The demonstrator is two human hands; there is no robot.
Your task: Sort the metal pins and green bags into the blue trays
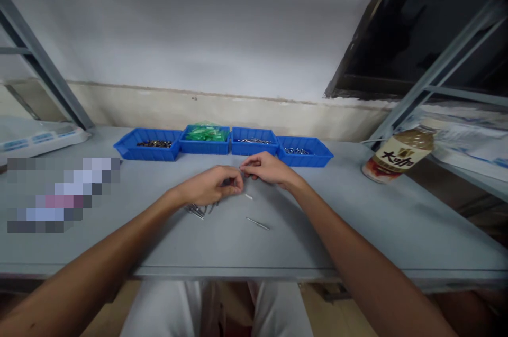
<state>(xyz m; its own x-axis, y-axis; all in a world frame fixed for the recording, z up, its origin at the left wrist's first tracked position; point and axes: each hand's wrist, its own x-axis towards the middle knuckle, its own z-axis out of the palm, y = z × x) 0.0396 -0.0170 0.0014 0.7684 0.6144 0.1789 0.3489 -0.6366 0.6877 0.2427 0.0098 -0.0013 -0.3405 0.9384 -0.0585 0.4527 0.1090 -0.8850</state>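
Observation:
My left hand [212, 184] and my right hand [266, 167] meet over the middle of the grey table [357, 231], both with fingers curled and pinched toward each other. What they pinch is too small to name. Several thin metal pins [196, 210] stick out from under my left hand. One loose metal pin [257, 223] lies on the table in front of my hands, and a small white piece [248, 197] lies just below my fingertips.
Behind my hands stand several blue bins in a row: dark parts [148, 144], green parts [206, 136], and metal parts in two bins [254, 142] [304, 152]. A bottle [399, 154] lies at right. A scale [35, 138] sits far left. Metal shelf frames flank both sides.

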